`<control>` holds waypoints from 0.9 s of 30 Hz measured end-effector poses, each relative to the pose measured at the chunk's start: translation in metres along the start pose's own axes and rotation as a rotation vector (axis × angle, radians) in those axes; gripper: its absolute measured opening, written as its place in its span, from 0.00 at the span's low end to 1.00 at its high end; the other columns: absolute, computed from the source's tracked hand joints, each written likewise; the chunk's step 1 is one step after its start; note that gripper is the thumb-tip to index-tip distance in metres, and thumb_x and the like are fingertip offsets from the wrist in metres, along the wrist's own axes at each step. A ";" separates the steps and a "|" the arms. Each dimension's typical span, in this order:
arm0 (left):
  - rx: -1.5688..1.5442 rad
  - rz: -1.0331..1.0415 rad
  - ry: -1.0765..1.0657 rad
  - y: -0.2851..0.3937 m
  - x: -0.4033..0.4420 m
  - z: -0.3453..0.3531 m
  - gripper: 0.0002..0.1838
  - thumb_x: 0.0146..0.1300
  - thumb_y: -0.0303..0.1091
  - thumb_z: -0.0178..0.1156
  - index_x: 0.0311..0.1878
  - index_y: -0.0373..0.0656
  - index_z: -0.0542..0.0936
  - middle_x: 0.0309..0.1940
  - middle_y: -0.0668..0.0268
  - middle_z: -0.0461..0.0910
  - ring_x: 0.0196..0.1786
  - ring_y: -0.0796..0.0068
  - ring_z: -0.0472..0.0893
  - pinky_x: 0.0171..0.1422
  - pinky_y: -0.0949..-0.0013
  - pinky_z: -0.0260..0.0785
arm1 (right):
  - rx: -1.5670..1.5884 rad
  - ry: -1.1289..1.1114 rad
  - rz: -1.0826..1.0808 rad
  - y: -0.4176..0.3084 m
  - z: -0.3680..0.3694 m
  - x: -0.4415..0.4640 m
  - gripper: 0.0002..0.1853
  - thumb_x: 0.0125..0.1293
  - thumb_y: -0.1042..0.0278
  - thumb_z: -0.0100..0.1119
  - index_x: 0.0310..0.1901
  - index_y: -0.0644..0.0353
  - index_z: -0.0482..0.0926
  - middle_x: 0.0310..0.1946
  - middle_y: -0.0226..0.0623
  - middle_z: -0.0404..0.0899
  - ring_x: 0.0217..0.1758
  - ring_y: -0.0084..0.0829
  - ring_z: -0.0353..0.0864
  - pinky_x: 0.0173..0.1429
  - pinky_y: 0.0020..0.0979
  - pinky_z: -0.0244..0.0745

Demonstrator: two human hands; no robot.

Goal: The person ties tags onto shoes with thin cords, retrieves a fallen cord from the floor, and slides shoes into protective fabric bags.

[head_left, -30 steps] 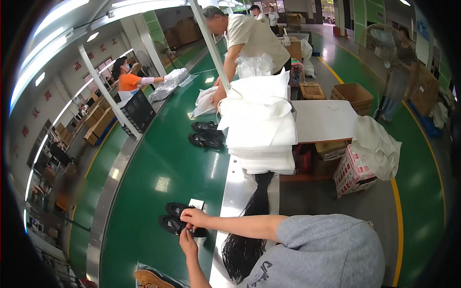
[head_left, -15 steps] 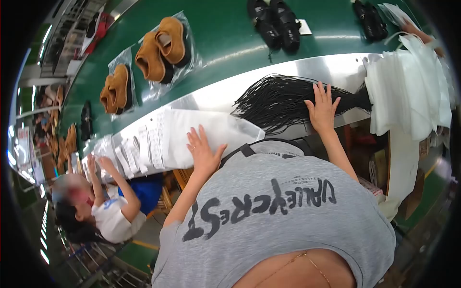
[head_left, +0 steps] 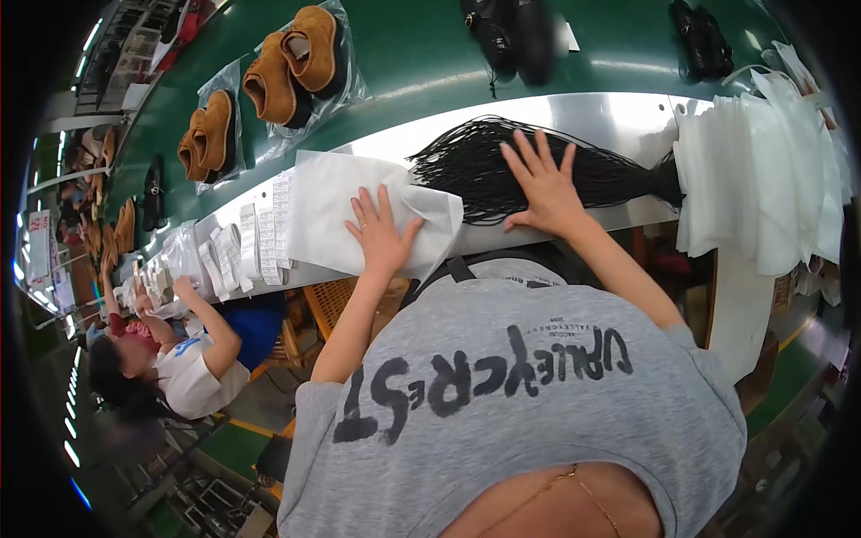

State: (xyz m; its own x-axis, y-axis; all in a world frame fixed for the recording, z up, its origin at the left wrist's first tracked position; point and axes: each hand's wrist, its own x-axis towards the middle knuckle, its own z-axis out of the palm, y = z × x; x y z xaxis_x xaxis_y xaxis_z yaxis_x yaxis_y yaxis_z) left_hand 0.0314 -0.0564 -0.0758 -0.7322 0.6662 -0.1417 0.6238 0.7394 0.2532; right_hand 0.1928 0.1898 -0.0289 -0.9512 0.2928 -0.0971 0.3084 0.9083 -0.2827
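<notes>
My left hand [head_left: 381,235] lies flat with fingers spread on a white cloth-like sheet or bag [head_left: 318,193]. The sheet's right end is folded up into creases. My right hand [head_left: 547,190] is spread over a bundle of thin black cords [head_left: 462,161], its thumb pointing toward the sheet. The cords fan out loosely on the left and draw together into a tight bunch at the right. Both lie on a shiny metal ledge [head_left: 628,134]. Neither hand grips anything.
White bags [head_left: 758,179] hang over the ledge at right. Printed label strips [head_left: 248,242] lie left of the sheet. Tan shoes [head_left: 309,49] on clear plastic and black shoes [head_left: 489,36] stand on the green surface [head_left: 413,45]. A co-worker [head_left: 193,359] handles something at left.
My right hand has slid left along the cords, its fingers spreading wider. The sheet's right end has become creased and bunched. My left hand stays flat on it. The camera view has shifted slightly.
</notes>
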 end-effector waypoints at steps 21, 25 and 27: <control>-0.044 -0.092 0.077 0.035 0.026 0.007 0.51 0.53 0.67 0.50 0.69 0.38 0.47 0.68 0.40 0.36 0.70 0.37 0.34 0.67 0.36 0.24 | 0.604 0.592 0.037 0.011 0.007 0.055 0.20 0.45 0.77 0.61 0.45 0.62 0.73 0.38 0.42 0.75 0.42 0.42 0.76 0.46 0.33 0.72; -0.265 0.028 0.177 0.023 0.038 0.040 0.51 0.55 0.59 0.53 0.69 0.36 0.40 0.70 0.44 0.33 0.72 0.46 0.31 0.69 0.41 0.20 | 0.354 0.286 -0.286 0.011 0.016 0.048 0.24 0.43 0.65 0.66 0.46 0.58 0.75 0.39 0.41 0.76 0.43 0.42 0.75 0.47 0.39 0.70; -0.557 0.132 0.187 0.003 0.026 0.041 0.45 0.57 0.35 0.56 0.70 0.38 0.38 0.70 0.49 0.35 0.73 0.55 0.37 0.72 0.48 0.27 | 0.223 0.326 -0.270 0.002 0.030 0.028 0.28 0.44 0.51 0.64 0.48 0.54 0.75 0.42 0.37 0.74 0.47 0.40 0.72 0.53 0.40 0.64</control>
State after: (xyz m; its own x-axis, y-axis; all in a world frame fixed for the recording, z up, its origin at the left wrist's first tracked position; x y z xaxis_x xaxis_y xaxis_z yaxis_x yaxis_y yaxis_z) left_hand 0.0255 -0.0329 -0.1178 -0.7256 0.6831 0.0831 0.5126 0.4560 0.7275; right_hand 0.1672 0.1908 -0.0613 -0.9387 0.1662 0.3021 0.0098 0.8887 -0.4583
